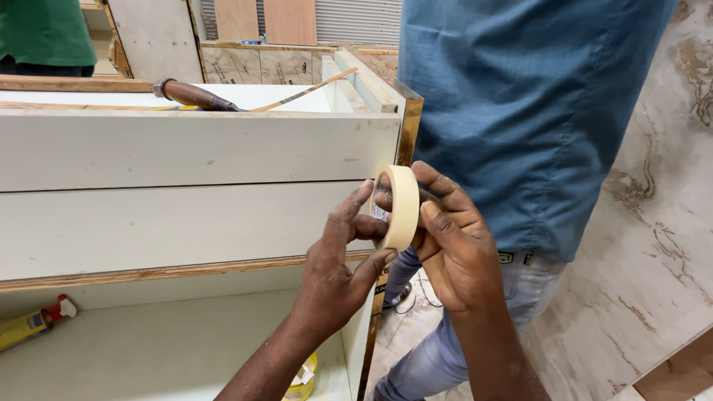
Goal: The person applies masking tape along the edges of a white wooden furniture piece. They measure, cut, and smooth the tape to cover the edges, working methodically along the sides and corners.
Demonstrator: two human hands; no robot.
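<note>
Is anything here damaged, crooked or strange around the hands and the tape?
Nothing serious. Both hands, left and right, hold the tape roll upright and intact. The white panel shows small chips and stains on its face. A thin wooden strip lies slanted across the cabinet top.

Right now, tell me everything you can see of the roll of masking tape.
The roll of masking tape is a narrow ring of cream, paper-like tape on a pale core. It stands on edge, its outer band facing the camera, held up in front of the corner of the white cabinet. The right hand grips it from the far side, thumb against its rim, while the left hand pinches its near edge with thumb and fingertips. No pulled-out strip shows.
</note>
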